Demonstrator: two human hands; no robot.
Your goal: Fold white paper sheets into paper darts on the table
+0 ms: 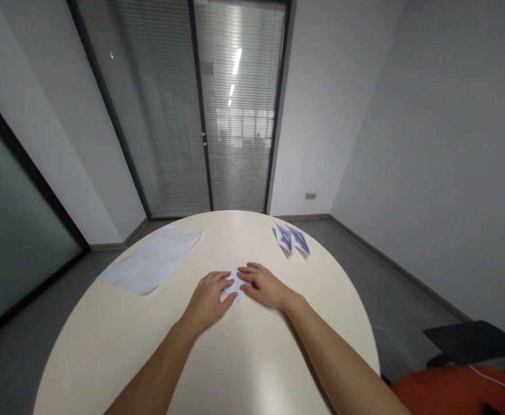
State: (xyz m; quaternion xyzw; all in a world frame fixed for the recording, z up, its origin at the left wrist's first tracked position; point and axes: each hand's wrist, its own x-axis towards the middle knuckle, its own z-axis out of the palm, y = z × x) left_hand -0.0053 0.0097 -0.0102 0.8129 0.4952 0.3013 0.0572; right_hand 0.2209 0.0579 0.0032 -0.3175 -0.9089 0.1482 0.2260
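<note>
A small piece of folded white paper (pixel 237 283) lies on the table between my two hands, with a crease down its middle. My left hand (pixel 211 297) holds its left side, the fingertips on the upper part and the thumb at the lower edge. From the right, my right hand (pixel 264 285) holds the other side, its fingers curved and pressing on the paper. The fingers cover much of the paper, so its full shape is hidden.
A large creased white sheet (pixel 151 262) lies at the left of the round cream table (pixel 218 369). Two folded paper pieces (pixel 285 239) with dark insides stand at the back right. Beyond the right edge is a red and black chair (pixel 443 392).
</note>
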